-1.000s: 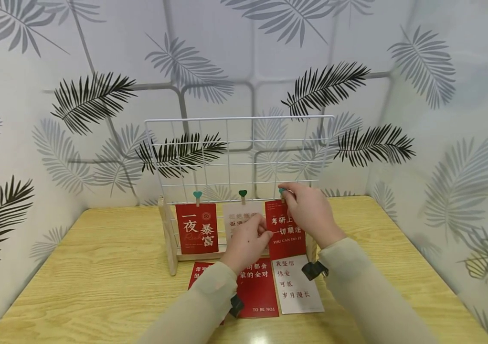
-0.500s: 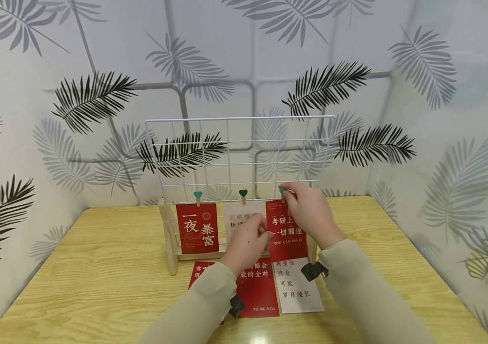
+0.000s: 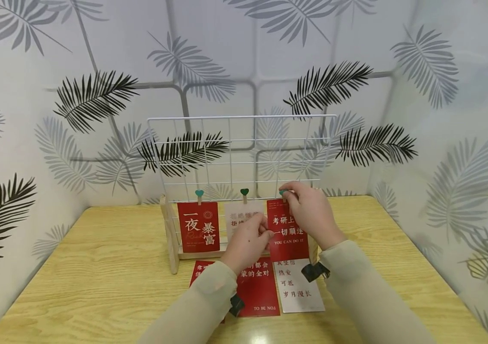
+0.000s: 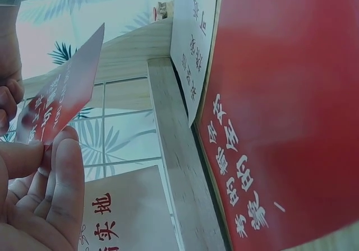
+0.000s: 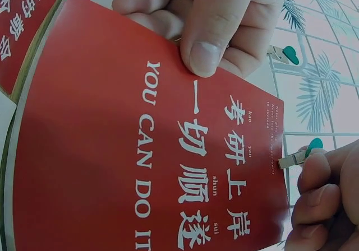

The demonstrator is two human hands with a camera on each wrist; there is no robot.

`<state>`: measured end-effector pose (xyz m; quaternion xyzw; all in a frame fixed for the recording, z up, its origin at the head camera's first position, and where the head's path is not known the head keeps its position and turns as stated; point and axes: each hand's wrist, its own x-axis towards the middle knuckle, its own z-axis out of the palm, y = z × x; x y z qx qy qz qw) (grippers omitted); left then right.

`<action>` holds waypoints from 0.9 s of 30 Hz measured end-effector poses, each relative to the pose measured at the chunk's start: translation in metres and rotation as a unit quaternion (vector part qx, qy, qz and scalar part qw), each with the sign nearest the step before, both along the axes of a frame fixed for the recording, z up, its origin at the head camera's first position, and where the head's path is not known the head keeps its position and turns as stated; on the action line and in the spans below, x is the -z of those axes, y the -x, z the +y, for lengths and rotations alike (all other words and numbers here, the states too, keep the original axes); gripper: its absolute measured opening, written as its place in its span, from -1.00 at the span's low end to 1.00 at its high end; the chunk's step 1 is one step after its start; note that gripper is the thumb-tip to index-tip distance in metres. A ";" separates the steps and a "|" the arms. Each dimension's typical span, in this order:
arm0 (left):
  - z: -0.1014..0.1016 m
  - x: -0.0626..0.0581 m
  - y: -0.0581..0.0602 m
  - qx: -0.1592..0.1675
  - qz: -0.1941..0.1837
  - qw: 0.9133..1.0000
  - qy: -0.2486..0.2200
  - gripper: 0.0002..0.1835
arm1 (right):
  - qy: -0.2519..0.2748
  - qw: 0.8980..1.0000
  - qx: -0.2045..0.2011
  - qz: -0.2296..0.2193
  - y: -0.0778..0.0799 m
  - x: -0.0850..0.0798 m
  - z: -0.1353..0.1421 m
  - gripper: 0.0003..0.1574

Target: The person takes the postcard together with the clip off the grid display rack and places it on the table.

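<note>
A red card with white lettering (image 3: pixel 287 251) hangs at the right of a white wire rack (image 3: pixel 241 116). My left hand (image 3: pixel 248 241) pinches this card's left edge between thumb and fingers. At the card's top, my right hand (image 3: pixel 310 210) pinches a small wooden clothespin with a green heart (image 5: pixel 291 160). In the right wrist view, the clothespin's tip meets the card's top edge; whether it also grips the wire is hard to tell. Left of it, a pale card (image 3: pixel 235 210) and another red card (image 3: pixel 198 227) hang from heart clothespins (image 3: pixel 244 192).
On the wooden table (image 3: pixel 98 286), before the rack's wooden base (image 3: pixel 171 239), lie a large red card (image 3: pixel 261 298), a white card (image 3: pixel 300 298) and a red card (image 3: pixel 201 268) partly under the left sleeve. A leaf-patterned wall (image 3: pixel 252 48) stands behind.
The pinched red card's lower edge has come slightly down and forward, covering more of the white card's top line. Both hands keep nearly the same place and grip.
</note>
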<state>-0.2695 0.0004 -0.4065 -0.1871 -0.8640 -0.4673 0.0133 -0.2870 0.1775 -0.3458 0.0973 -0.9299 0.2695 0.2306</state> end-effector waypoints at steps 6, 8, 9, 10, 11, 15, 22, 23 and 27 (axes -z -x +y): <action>0.001 -0.001 0.000 -0.006 -0.005 1.000 0.003 -0.87 | -0.009 1.000 -0.004 0.010 0.000 -0.001 -0.001 -0.79; 0.001 -0.001 0.000 -0.007 -0.008 1.000 0.004 -0.87 | -0.010 1.000 -0.006 0.011 -0.001 -0.001 -0.001 -0.80; 0.000 -0.001 0.000 -0.006 -0.010 1.000 0.002 -0.87 | -0.009 1.000 -0.007 0.012 -0.001 0.000 -0.002 -0.80; 0.000 -0.001 -0.001 -0.006 -0.013 1.000 0.000 -0.88 | -0.009 1.000 -0.008 0.013 -0.002 0.000 -0.002 -0.80; 0.000 -0.001 -0.001 -0.004 -0.016 1.000 -0.002 -0.88 | -0.008 1.000 -0.009 0.015 -0.002 0.000 -0.002 -0.80; -0.002 -0.001 -0.002 0.002 -0.024 1.000 -0.010 -0.88 | -0.001 1.000 -0.011 0.029 -0.002 0.001 0.000 -0.79; -0.007 -0.001 -0.001 0.009 -0.020 1.000 -0.012 -0.88 | 0.015 0.998 -0.021 0.049 -0.003 0.000 0.003 -0.76; -0.008 -0.001 -0.002 0.010 -0.022 1.000 -0.014 -0.89 | 0.017 0.999 -0.020 0.045 -0.004 -0.001 0.003 -0.75; -0.011 -0.002 -0.003 0.009 -0.033 0.999 -0.017 -0.89 | 0.017 0.999 -0.017 0.035 -0.005 -0.001 0.004 -0.74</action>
